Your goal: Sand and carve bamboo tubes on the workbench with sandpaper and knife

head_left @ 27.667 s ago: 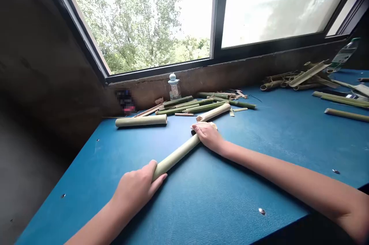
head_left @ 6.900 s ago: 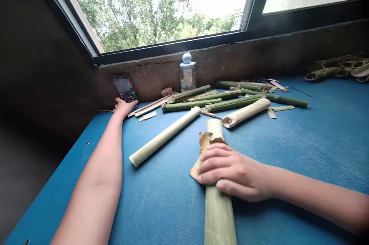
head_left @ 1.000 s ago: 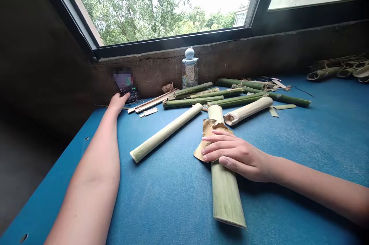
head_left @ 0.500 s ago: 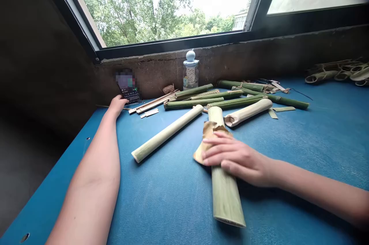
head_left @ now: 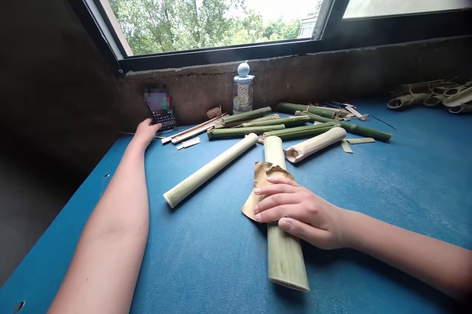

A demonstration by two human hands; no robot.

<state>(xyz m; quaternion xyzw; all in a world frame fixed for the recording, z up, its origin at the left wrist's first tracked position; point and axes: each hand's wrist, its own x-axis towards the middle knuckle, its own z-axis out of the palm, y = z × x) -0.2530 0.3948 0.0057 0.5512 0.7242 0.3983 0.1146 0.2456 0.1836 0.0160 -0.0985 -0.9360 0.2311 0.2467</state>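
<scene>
A sheet of worn tan sandpaper [head_left: 252, 204] lies across a pale split length of bamboo [head_left: 286, 260]. My right hand [head_left: 300, 210] presses the sheet down, its fingers wrapped over the bamboo and the thumb along the near side. At the far left my left hand [head_left: 146, 132] is at the lower edge of a smartphone [head_left: 164, 119], thumb against its lit keyboard and the other fingers mostly hidden. The phone leans upright by the wall. Between my hands lies another scraped bamboo length [head_left: 210, 171]. A thick pale bamboo tube [head_left: 316, 144] rests just beyond the right hand.
Several green bamboo pieces [head_left: 247, 130] lie in a heap at the back of the blue table [head_left: 206, 250]. Behind them stands a lidded glass jar [head_left: 243, 95], near a small twine ball [head_left: 214, 112]. Thin strips [head_left: 190, 143] lie left, bundled bamboo tubes [head_left: 409, 100] far right.
My right hand and the sandpaper have slid slightly toward me along the bamboo. My left hand stays at the phone. The whole view has shifted a little.
</scene>
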